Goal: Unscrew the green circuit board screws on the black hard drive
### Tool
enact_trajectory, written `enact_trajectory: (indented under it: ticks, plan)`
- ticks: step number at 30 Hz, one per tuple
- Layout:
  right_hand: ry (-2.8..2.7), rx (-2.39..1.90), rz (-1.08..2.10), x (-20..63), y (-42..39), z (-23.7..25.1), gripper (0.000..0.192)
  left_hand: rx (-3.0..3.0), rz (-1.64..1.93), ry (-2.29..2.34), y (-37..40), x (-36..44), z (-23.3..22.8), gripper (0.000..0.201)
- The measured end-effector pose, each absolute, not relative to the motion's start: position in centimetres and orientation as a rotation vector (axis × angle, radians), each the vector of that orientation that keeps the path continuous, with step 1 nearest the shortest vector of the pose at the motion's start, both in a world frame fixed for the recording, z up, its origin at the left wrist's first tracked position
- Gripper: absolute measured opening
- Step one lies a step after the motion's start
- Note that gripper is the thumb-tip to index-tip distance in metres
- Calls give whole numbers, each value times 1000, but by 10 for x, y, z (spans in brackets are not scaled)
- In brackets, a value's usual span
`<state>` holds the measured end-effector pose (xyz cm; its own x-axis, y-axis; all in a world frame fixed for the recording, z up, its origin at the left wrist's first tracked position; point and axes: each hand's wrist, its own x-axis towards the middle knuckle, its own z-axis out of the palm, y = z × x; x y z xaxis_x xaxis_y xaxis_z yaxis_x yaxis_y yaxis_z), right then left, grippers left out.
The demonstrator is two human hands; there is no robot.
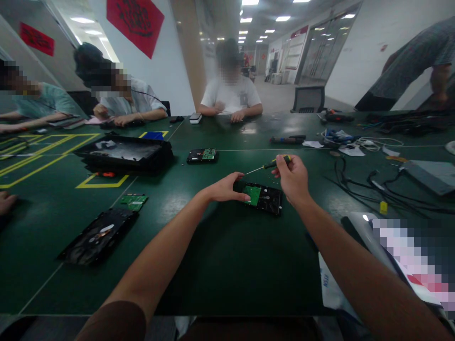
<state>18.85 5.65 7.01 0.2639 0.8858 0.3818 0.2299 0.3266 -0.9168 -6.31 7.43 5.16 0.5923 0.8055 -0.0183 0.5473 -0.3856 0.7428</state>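
A black hard drive (271,199) with a green circuit board (252,194) lies on the table between my hands. My left hand (227,187) holds its left end, the thumb on the board's edge and the fingers at the far corner. In my right hand (293,177) is a screwdriver (272,164) with a dark green and yellow handle, held tilted above the drive. Its thin shaft points left and the tip is close to my left fingertips; whether they touch I cannot tell. Tiny loose bits, perhaps screws, lie just behind the drive.
Another hard drive (202,156) lies farther back. At left are a black drive casing (101,234), a loose green circuit board (134,202) and a black tray (124,154). Cables (373,189) and a grey metal box (432,175) occupy the right. Several people are around the table.
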Motion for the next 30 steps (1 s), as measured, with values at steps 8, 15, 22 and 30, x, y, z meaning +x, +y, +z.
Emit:
enact_trajectory:
  ticks: [8,15,22,30]
  plan:
    - [-1223,-1205,602,197,61,41,40,2182,444,1029,63,-63,33,116]
    - [-1258,-1190,560,193,65,50,37,2311,471,983,66,-53,29,111]
    - [-1298,-1129,555,193,60,70,34,2284,531,1047,59,-48,27,107]
    - [-1365,-1074,404,198,49,45,39,2290,606,1142,50,-37,18,107]
